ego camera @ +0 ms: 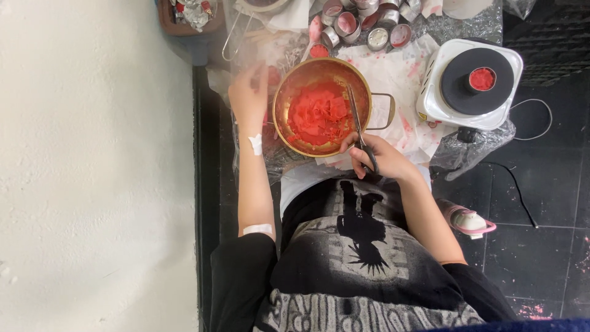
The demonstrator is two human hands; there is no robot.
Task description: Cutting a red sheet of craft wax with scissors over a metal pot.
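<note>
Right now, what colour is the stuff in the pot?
Red-orange flakes, inside the gold-coloured pot; head view.

A rough white wall (92, 166) is seen filling the left side; dark tiled floor (541, 203) is spread to the right, flecked with pink at the lower corner; even daylight is cast throughout.

My brass-coloured pot (294, 126) sits in the upper middle of the frame, upright, with a loop handle sticking out toward the right. Its bottom is covered by a heap of red wax shavings (316, 114), loose and crumpled. My scissors (359, 126) lie slanted across the pot's right side, blades over the wax, dark handles at the lower rim.
</note>
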